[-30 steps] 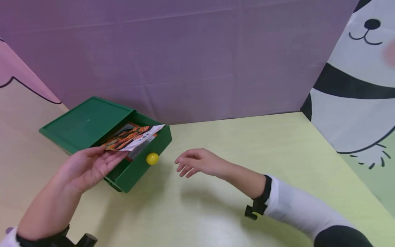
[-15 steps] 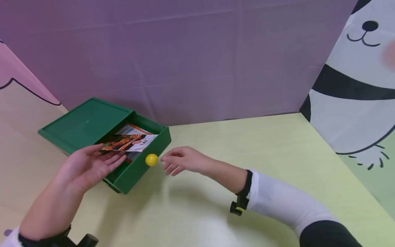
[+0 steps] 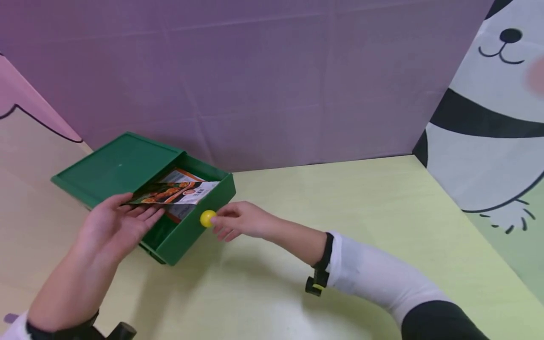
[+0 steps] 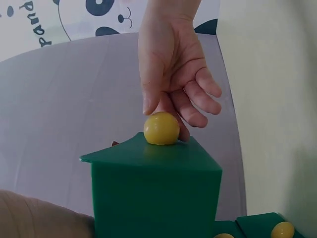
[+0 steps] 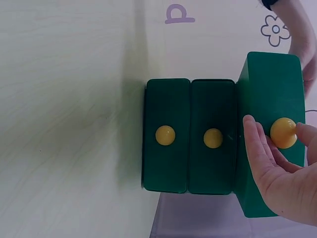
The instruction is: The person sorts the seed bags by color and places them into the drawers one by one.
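Note:
The top drawer (image 3: 212,198) of a green drawer cabinet (image 3: 119,165) is pulled out, a round yellow knob (image 3: 208,218) on its front. My right hand (image 3: 244,219) has thumb and index finger around this knob. In the right wrist view, the right thumb touches one side of the knob (image 5: 284,133). At the drawer's left side, my left hand (image 3: 119,226) holds the near left edge of a flat packet (image 3: 174,192) with a food picture and a barcode. Its fingers lie stretched beneath the packet. Under it in the drawer lies another printed flat piece (image 3: 182,175).
Two shut green drawers (image 5: 167,163) with yellow knobs (image 5: 213,138) sit below the open one. The cabinet stands on a pale yellow-green table (image 3: 340,212) against a purple cloth backdrop (image 3: 263,94). A panda-print cloth (image 3: 488,160) hangs on the right.
My right hand has moved left from over the table to the yellow knob. The packet has lowered flatter over the drawer and shifted left with my left hand.

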`<state>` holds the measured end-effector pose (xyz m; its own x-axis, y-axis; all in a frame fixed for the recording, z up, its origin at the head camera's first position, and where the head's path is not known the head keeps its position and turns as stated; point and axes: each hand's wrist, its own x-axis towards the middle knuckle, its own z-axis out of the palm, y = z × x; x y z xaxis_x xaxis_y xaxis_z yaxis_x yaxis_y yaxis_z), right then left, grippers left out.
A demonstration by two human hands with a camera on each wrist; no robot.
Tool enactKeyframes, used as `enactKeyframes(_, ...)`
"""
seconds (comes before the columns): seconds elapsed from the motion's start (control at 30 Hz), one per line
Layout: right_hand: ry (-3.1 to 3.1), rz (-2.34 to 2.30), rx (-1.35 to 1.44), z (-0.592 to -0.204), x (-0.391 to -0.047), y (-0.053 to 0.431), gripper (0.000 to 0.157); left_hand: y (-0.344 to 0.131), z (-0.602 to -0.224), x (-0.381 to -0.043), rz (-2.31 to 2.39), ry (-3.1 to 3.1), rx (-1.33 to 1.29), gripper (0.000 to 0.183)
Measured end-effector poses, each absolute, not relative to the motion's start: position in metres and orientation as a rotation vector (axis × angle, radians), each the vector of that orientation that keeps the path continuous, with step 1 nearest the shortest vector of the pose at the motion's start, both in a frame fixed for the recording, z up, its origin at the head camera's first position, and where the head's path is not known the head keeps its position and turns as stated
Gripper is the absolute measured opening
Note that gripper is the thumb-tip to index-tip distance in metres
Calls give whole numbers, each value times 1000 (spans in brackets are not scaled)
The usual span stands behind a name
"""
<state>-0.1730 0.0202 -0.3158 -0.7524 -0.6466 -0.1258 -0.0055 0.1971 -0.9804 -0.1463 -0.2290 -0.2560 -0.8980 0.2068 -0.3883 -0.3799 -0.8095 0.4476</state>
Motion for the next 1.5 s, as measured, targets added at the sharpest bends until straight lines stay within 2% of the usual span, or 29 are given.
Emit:
enactKeyframes(0.33,1956,-1590,-593,-316,-171,20,31,-219,-261,-162,2639,709,-607,53)
enactKeyframes(0.67,1964,-1582,-602,-317,-171,20,31,-217,-259,-173,2543,888,-767,51)
enactKeyframes(0.93,1969,-1581,-624,-317,-172,19,30,-209,-257,-175,2468,1051,-575,58)
enactKeyframes(1.07,1971,-1578,-625,-317,-172,19,31,-207,-252,-167,2457,1139,-528,67)
enactKeyframes(1.3,1969,-1576,-622,-317,-172,19,32,-208,-246,-151,2422,1334,-472,67)
enactKeyframes(1.5,1966,-1580,-628,-317,-172,19,31,-207,-242,-141,2340,1475,-294,73)
